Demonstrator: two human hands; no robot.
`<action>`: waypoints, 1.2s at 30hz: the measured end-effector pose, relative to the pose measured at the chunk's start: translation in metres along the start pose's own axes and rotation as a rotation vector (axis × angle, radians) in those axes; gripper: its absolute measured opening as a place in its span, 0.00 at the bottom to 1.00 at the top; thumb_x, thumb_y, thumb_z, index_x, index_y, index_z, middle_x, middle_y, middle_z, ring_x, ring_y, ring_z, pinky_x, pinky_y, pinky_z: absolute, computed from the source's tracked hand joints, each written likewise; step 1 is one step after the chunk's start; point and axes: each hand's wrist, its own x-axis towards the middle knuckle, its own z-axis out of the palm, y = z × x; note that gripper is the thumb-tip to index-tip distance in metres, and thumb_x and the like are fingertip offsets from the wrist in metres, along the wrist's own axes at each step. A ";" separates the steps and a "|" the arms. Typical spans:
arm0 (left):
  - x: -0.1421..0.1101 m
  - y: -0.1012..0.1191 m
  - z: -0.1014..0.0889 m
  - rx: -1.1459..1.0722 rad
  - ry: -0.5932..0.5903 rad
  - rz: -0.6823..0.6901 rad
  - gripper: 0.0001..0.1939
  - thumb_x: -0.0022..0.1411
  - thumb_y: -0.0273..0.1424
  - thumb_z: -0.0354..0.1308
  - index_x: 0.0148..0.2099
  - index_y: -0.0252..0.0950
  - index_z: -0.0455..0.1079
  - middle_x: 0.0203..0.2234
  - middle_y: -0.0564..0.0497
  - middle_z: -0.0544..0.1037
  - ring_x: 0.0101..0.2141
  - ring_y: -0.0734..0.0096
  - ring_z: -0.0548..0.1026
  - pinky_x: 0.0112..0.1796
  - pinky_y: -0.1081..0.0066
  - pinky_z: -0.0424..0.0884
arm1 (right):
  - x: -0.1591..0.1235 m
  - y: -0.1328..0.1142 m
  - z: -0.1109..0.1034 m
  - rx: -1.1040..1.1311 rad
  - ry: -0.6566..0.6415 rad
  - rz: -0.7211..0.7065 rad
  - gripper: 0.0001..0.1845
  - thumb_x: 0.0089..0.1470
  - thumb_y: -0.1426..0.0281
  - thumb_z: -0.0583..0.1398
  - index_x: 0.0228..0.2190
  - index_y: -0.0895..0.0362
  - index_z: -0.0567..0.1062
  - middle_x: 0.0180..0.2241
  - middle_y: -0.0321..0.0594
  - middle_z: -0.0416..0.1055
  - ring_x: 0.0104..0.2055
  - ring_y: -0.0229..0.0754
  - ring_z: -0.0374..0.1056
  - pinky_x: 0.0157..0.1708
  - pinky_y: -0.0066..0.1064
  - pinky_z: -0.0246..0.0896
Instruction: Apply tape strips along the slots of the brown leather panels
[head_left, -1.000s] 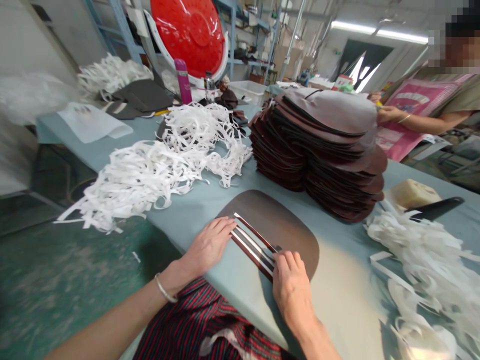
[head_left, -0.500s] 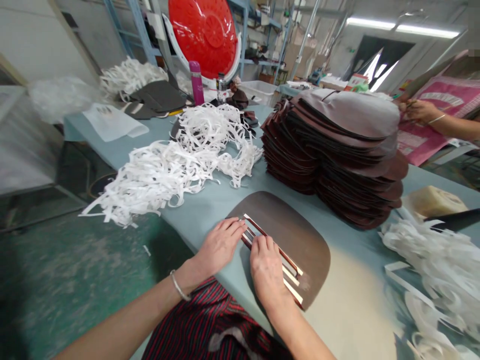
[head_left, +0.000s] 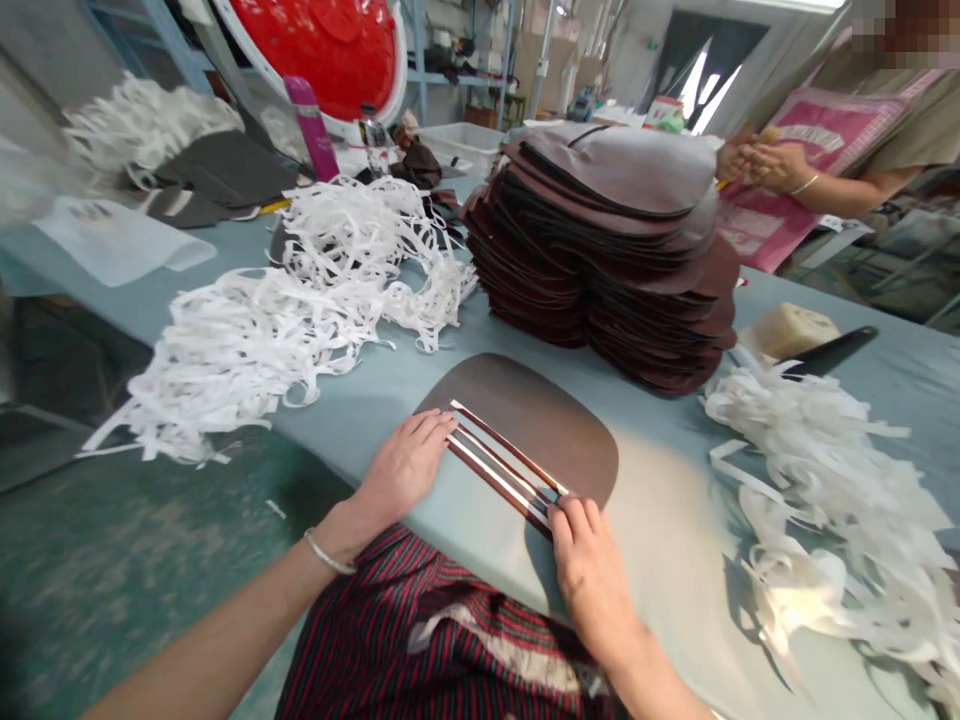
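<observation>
A rounded dark brown leather-like panel [head_left: 529, 405] lies flat at the table's front edge. Along its near side run long narrow brown and white strips [head_left: 499, 480], with gaps between them. My left hand [head_left: 409, 462] rests on the far-left end of these strips, its fingers stretched out flat. At their right end, my right hand [head_left: 592, 565] has its fingers curled and closed on the panel's strip edge. The thumb and the part under the right fingers are hidden.
Behind the panel stands a tall stack of brown panels [head_left: 600, 250]. Heaps of white strips lie left [head_left: 247, 340] and right [head_left: 817, 480]. A pale block [head_left: 795, 330] and a black-handled tool [head_left: 836, 352] sit at the right. Across the table stands a person in a pink apron [head_left: 817, 140].
My right hand slid left along the strips toward my left hand, then back to their right end. My left hand stayed on the left end. The view shifted.
</observation>
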 end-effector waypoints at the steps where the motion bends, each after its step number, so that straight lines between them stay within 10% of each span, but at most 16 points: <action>1: 0.000 0.001 0.000 -0.030 0.016 -0.019 0.17 0.68 0.28 0.46 0.57 0.37 0.63 0.53 0.44 0.71 0.56 0.59 0.66 0.58 0.54 0.64 | -0.001 0.001 0.000 0.030 -0.005 0.021 0.11 0.57 0.82 0.50 0.36 0.62 0.71 0.39 0.50 0.66 0.39 0.48 0.58 0.40 0.41 0.63; 11: 0.002 0.008 -0.009 -0.110 0.006 -0.111 0.13 0.68 0.28 0.47 0.54 0.37 0.62 0.52 0.43 0.69 0.56 0.61 0.65 0.58 0.57 0.63 | 0.001 0.013 0.013 0.361 0.250 0.083 0.10 0.61 0.81 0.50 0.36 0.58 0.67 0.35 0.41 0.64 0.36 0.42 0.60 0.38 0.34 0.61; 18: 0.002 0.009 -0.011 -0.104 0.056 -0.089 0.11 0.67 0.27 0.48 0.51 0.37 0.65 0.48 0.44 0.71 0.53 0.59 0.67 0.55 0.54 0.65 | 0.014 0.012 -0.001 0.265 0.057 0.072 0.10 0.61 0.78 0.52 0.33 0.57 0.71 0.35 0.42 0.65 0.37 0.42 0.62 0.38 0.34 0.62; 24: 0.007 0.056 -0.010 -0.242 -0.010 -0.004 0.10 0.67 0.26 0.48 0.48 0.38 0.68 0.40 0.47 0.74 0.44 0.63 0.70 0.46 0.58 0.68 | 0.018 0.008 -0.013 0.042 -0.116 0.057 0.08 0.57 0.81 0.55 0.30 0.58 0.71 0.35 0.45 0.66 0.36 0.45 0.62 0.36 0.34 0.63; 29: 0.008 0.093 0.003 -0.360 -0.097 0.037 0.11 0.66 0.24 0.48 0.46 0.38 0.70 0.39 0.47 0.74 0.42 0.63 0.69 0.44 0.60 0.69 | 0.024 0.006 -0.012 -0.074 -0.116 0.028 0.09 0.55 0.83 0.56 0.29 0.57 0.70 0.33 0.44 0.66 0.35 0.46 0.63 0.32 0.33 0.63; 36: 0.003 0.089 0.005 -0.359 -0.115 0.049 0.13 0.67 0.24 0.47 0.48 0.38 0.70 0.40 0.48 0.74 0.43 0.64 0.68 0.45 0.61 0.69 | 0.030 0.004 -0.007 -0.174 -0.119 -0.021 0.12 0.51 0.86 0.54 0.28 0.57 0.69 0.30 0.45 0.68 0.32 0.48 0.65 0.29 0.35 0.63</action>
